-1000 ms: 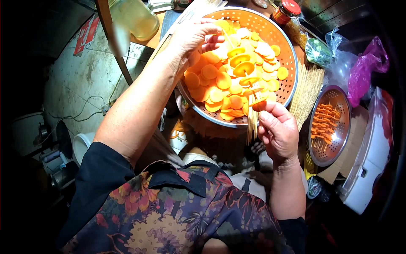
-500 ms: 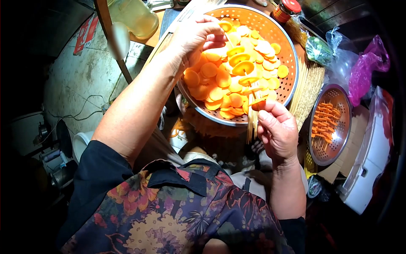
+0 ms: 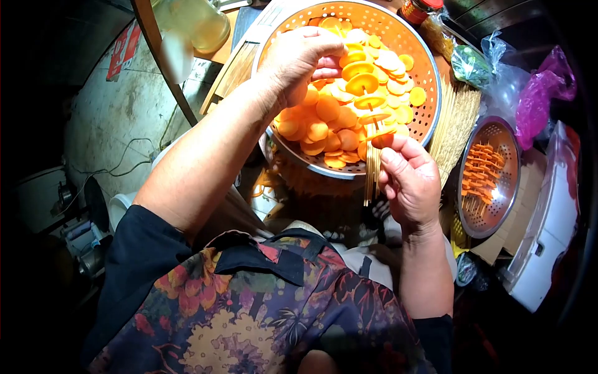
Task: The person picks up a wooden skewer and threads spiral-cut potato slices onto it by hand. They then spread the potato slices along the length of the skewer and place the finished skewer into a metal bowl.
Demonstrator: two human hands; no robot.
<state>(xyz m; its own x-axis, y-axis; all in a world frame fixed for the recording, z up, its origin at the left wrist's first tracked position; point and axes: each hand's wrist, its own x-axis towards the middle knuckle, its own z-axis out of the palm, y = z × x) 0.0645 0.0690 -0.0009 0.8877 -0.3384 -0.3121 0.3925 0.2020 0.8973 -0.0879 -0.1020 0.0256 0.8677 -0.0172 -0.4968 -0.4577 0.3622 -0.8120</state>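
Round orange carrot slices (image 3: 327, 109) lie heaped in a large colander (image 3: 431, 75) in front of me. Above the heap slants a thin wooden skewer threaded with several spaced carrot slices (image 3: 370, 101). My right hand (image 3: 410, 181) pinches its near end, thumb and forefinger at the lowest slice (image 3: 382, 139). At the far end, my left hand (image 3: 299, 62) is closed, its fingertips against a carrot slice (image 3: 353, 48) at the skewer's top. The skewer's tip is hidden there.
Bundled bare skewers (image 3: 458, 118) lie right of the colander. A smaller colander (image 3: 516, 181) farther right holds finished carrot skewers (image 3: 483, 171). Beyond are plastic bags (image 3: 545, 93), a red-lidded jar (image 3: 417, 11) and a white box (image 3: 542, 230). A wooden post (image 3: 159, 47) stands left.
My left hand has moved right and slightly down, bringing its slice from above the skewer's tip to the skewer's top end. My right hand keeps its pinch nearly in place.
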